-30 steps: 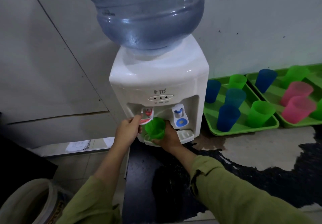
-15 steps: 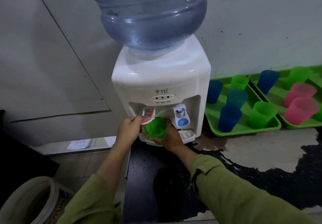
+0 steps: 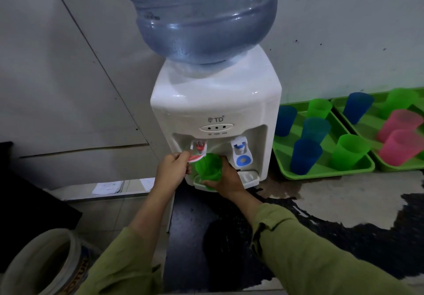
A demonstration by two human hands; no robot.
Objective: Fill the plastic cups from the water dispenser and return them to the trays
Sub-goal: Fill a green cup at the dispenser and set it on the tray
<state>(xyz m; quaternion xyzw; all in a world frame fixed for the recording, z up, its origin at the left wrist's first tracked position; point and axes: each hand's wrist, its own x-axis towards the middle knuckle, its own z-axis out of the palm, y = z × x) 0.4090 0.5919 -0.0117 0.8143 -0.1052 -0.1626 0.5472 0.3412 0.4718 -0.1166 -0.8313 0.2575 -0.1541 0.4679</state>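
Note:
A white water dispenser (image 3: 215, 111) with a big blue bottle (image 3: 202, 17) on top stands against the wall. My right hand (image 3: 226, 178) grips a green plastic cup (image 3: 208, 171), held tilted under the red tap (image 3: 199, 149) above the drip tray. My left hand (image 3: 172, 170) pinches the red tap's lever. The blue tap (image 3: 241, 154) to the right is untouched. Two green trays, the near one (image 3: 321, 175) and the far right one (image 3: 390, 168), hold several blue, green and pink cups.
The dispenser and trays sit on a dark counter (image 3: 344, 237) with a pale worn patch. A round bucket (image 3: 43, 265) stands low at the left. Papers (image 3: 107, 186) lie on a ledge beside the dispenser.
Both hands stay at the red tap with the cup beneath it. Only the view has shifted slightly.

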